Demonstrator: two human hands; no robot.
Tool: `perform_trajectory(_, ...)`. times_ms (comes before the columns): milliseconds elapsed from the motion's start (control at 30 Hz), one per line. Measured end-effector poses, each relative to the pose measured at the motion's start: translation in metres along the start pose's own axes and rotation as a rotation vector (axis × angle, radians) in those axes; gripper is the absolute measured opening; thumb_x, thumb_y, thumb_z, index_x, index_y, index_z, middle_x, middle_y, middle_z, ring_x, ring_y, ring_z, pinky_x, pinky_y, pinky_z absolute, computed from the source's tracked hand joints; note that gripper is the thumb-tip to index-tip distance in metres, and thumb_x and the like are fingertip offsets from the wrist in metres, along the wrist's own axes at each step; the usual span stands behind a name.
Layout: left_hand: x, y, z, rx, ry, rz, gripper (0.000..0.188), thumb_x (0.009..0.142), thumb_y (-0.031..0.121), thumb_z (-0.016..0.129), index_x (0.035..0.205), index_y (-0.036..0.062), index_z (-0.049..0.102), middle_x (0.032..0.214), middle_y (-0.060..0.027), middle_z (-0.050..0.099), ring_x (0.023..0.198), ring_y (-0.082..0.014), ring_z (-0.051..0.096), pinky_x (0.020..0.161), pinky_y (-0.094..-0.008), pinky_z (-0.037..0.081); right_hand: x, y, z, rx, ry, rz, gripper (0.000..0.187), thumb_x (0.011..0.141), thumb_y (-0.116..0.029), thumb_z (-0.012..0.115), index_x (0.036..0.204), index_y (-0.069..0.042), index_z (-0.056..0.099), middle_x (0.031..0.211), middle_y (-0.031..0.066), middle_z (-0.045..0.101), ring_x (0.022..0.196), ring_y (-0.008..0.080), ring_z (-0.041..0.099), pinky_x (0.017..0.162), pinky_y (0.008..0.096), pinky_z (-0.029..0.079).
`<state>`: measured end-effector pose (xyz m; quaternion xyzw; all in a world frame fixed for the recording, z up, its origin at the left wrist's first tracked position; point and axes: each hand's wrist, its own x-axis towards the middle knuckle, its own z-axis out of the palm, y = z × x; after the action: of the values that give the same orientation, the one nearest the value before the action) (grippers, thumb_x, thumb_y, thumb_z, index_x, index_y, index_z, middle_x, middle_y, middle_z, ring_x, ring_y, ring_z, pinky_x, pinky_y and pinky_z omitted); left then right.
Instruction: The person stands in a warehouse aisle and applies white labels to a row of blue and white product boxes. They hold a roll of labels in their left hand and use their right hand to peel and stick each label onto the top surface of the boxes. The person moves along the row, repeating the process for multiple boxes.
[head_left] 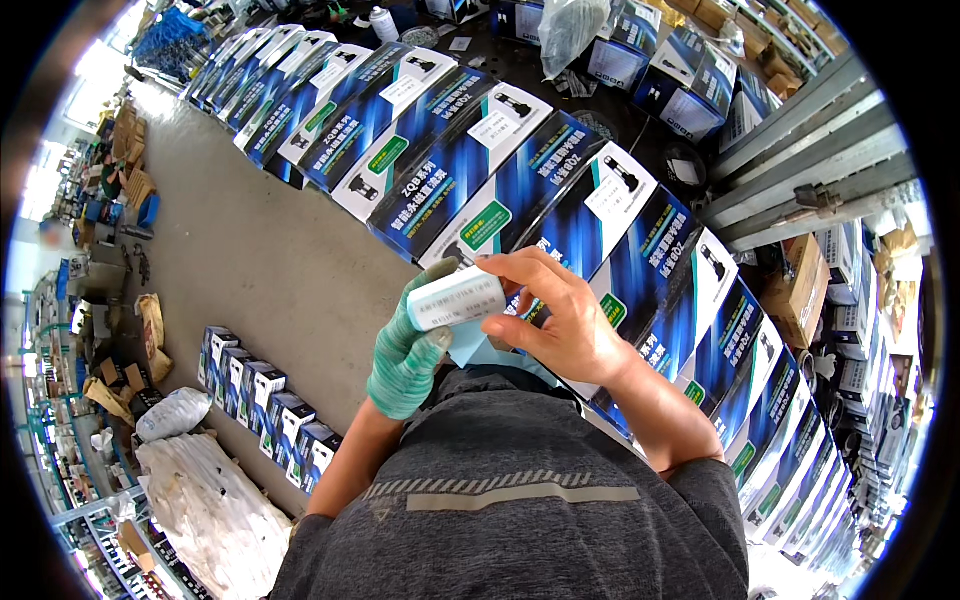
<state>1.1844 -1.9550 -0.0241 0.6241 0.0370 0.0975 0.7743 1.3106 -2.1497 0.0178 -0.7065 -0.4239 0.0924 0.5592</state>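
Observation:
My left hand (404, 362), in a green striped knit glove, is closed around a small roll of white labels (457, 300) in front of my chest. A pale blue backing strip (470, 344) hangs below the roll. My bare right hand (572, 322) is curled at the roll's right end, index fingertip at its upper edge and thumb at its lower edge. Just beyond my hands stands a long, curving row of blue, black and white printed cartons (420, 190). White labels (505, 127) are on several of their upper faces.
Smaller cartons (262, 405) line the grey floor (250, 260) at left, near a pale plastic-covered pile (205, 500). At right are metal beams (810, 150) and a brown cardboard box (797, 290). More cartons (690, 85) and a clear plastic bag (572, 35) lie behind the row.

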Motion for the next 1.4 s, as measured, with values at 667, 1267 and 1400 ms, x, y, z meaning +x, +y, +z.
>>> perform_trajectory(667, -0.033, -0.028, 0.055, -0.457, 0.101, -0.455, 0.069, 0.097, 0.047, 0.065, 0.144, -0.0027, 0.054, 0.136, -0.0175, 0.065, 0.125, -0.0295, 0.064, 0.108, -0.0427, 0.051, -0.08, 0.007, -0.003, -0.131, 0.205, -0.066, 0.034, 0.087, -0.009, 0.083, 0.119, -0.005, 0.074, 0.095, 0.0085, 0.073, 0.088, 0.0255, 0.069, 0.074, 0.0365, 0.059)
perform_trajectory(1267, -0.034, -0.044, 0.062, -0.544, 0.041, -0.475, 0.066, 0.101, 0.045, 0.063, 0.147, -0.0001, 0.052, 0.139, -0.0173, 0.063, 0.125, -0.0298, 0.063, 0.107, -0.0436, 0.052, -0.115, -0.005, -0.006, -0.251, 0.245, -0.277, 0.023, 0.082, 0.005, 0.078, 0.1, -0.008, 0.072, 0.119, 0.0076, 0.064, 0.117, 0.0315, 0.059, 0.089, 0.0405, 0.056)
perform_trajectory(1400, -0.027, -0.054, 0.054, -0.668, -0.001, -0.493, 0.065, 0.103, 0.044, 0.06, 0.149, 0.0, 0.05, 0.141, -0.0189, 0.061, 0.13, -0.0317, 0.06, 0.113, -0.0479, 0.048, -0.122, -0.017, -0.025, -0.119, 0.107, -0.339, 0.025, 0.083, 0.006, 0.075, 0.103, -0.007, 0.069, 0.114, 0.0098, 0.065, 0.11, 0.0286, 0.066, 0.086, 0.0392, 0.06)
